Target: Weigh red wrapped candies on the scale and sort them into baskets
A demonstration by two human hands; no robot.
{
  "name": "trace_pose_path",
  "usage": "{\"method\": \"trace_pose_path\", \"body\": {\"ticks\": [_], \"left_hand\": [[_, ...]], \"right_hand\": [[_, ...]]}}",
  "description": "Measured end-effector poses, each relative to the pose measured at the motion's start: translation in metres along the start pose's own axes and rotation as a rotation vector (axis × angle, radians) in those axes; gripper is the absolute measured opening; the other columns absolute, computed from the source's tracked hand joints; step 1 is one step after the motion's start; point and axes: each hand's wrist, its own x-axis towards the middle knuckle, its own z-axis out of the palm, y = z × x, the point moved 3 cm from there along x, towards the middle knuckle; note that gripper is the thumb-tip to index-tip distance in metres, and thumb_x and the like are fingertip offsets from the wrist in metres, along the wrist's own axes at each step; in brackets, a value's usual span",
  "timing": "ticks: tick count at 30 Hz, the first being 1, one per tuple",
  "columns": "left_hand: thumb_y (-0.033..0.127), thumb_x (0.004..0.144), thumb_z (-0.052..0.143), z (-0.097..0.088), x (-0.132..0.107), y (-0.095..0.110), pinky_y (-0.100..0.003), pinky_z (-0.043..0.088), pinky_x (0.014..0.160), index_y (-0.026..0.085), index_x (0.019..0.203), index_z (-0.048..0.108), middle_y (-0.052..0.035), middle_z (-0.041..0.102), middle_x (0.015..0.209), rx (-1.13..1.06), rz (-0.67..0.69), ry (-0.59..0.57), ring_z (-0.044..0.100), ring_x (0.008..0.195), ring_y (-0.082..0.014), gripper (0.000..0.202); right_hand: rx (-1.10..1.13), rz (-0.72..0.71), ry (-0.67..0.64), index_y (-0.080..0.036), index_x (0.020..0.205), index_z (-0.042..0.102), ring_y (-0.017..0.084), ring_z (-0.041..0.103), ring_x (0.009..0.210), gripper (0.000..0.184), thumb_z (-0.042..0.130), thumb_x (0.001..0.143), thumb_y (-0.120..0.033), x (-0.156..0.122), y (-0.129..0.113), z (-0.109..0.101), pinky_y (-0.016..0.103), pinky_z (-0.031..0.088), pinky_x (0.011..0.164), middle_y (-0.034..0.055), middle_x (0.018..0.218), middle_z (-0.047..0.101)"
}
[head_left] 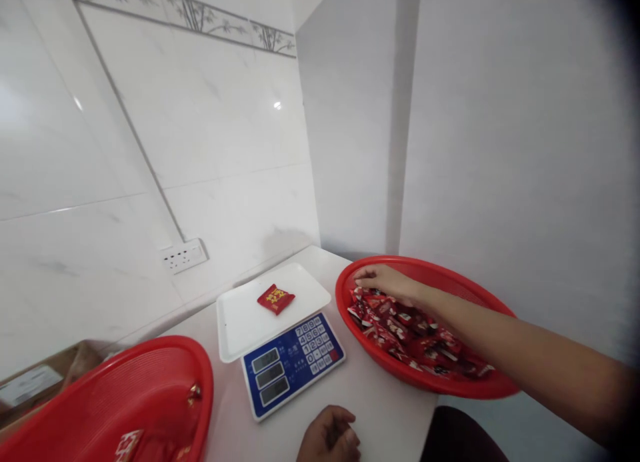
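white table (390,409) under scale (294,367), veined wall tiles (225,115) perhaps ceramic

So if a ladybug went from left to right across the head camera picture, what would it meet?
Left red basin → red packet on the white scale tray → left hand → right hand, in the right red basin with small wrapped packets.
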Motion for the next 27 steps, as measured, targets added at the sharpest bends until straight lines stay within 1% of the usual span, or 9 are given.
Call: {"method": "trace_pose_path", "body": {"ticks": [4,6,9,13,15,17,20,23,27], "left_hand": [[0.058,0.055,0.068,0.0,-0.002,0.004,-0.022,0.04,0.049,0.013,0.083,0.053,0.002,0.053,0.062,0.057,0.044,-0.01,0.051,0.051,-0.0085,0.055],[0.058,0.056,0.068,-0.001,-0.003,0.004,-0.022,0.041,0.048,0.013,0.083,0.053,0.0022,0.052,0.062,0.061,0.055,-0.016,0.051,0.051,-0.0084,0.055],[0.057,0.056,0.068,-0.001,-0.003,0.003,-0.022,0.041,0.048,0.013,0.083,0.052,0.0028,0.051,0.062,0.059,0.056,-0.017,0.051,0.05,-0.0077,0.054],[0.057,0.056,0.068,0.0,-0.003,0.004,-0.022,0.04,0.048,0.013,0.083,0.052,0.0027,0.051,0.062,0.059,0.052,-0.028,0.051,0.049,-0.0076,0.055],[0.058,0.055,0.068,0.002,-0.004,0.007,-0.022,0.04,0.048,0.013,0.082,0.052,0.0032,0.05,0.061,0.053,0.057,-0.013,0.05,0.049,-0.0076,0.055],[0.059,0.054,0.068,0.003,-0.005,0.01,-0.022,0.039,0.048,0.013,0.081,0.052,0.0038,0.05,0.059,0.056,0.052,0.001,0.05,0.048,-0.0074,0.056],[0.06,0.052,0.068,0.005,-0.006,0.013,-0.022,0.04,0.049,0.013,0.081,0.052,0.0037,0.05,0.06,0.067,0.025,0.001,0.05,0.049,-0.0075,0.057],[0.061,0.05,0.068,0.005,-0.006,0.014,-0.023,0.04,0.048,0.013,0.08,0.052,0.0036,0.051,0.06,0.064,0.015,0.017,0.05,0.048,-0.0075,0.059],[0.059,0.052,0.069,0.005,-0.007,0.015,-0.022,0.039,0.049,0.013,0.081,0.052,0.0037,0.051,0.06,0.071,0.017,0.018,0.05,0.048,-0.0075,0.057]], "right_hand": [[0.086,-0.017,-0.025,-0.013,0.088,0.057,0.013,0.059,0.065,0.013,0.049,0.083,-0.022,0.031,-0.031,0.041,0.026,0.049,0.062,0.0034,0.074,0.065],[0.092,-0.011,-0.021,-0.013,0.096,0.056,0.013,0.059,0.071,0.016,0.05,0.085,-0.024,0.045,-0.042,0.059,0.029,0.05,0.065,0.0042,0.086,0.063],[0.1,0.031,-0.007,-0.015,0.109,0.051,0.016,0.057,0.086,0.027,0.055,0.084,-0.026,0.059,-0.05,0.08,0.035,0.049,0.073,0.0066,0.109,0.054],[0.189,0.076,-0.054,-0.017,0.122,0.041,0.018,0.057,0.088,0.04,0.047,0.087,-0.036,0.068,-0.061,0.1,0.037,0.051,0.073,0.0094,0.115,0.051],[0.238,0.055,-0.076,-0.019,0.129,0.032,0.02,0.056,0.095,0.05,0.043,0.088,-0.045,0.068,-0.07,0.104,0.038,0.051,0.075,0.0115,0.121,0.047],[0.252,0.025,-0.092,-0.021,0.134,0.023,0.024,0.048,0.108,0.062,0.043,0.084,-0.053,0.066,-0.078,0.104,0.039,0.049,0.08,0.0138,0.132,0.036],[0.211,0.002,-0.122,-0.024,0.135,0.02,0.026,0.038,0.119,0.071,0.047,0.079,-0.057,0.058,-0.079,0.098,0.039,0.047,0.084,0.0148,0.141,0.022],[0.115,-0.019,-0.136,-0.021,0.133,0.025,0.024,0.039,0.119,0.065,0.047,0.081,-0.053,0.048,-0.067,0.087,0.037,0.045,0.088,0.0153,0.139,0.026],[-0.07,-0.096,-0.151,-0.016,0.126,0.04,0.023,0.042,0.117,0.05,0.051,0.081,-0.036,0.034,-0.051,0.078,0.037,0.037,0.097,0.0147,0.129,0.044]]}}
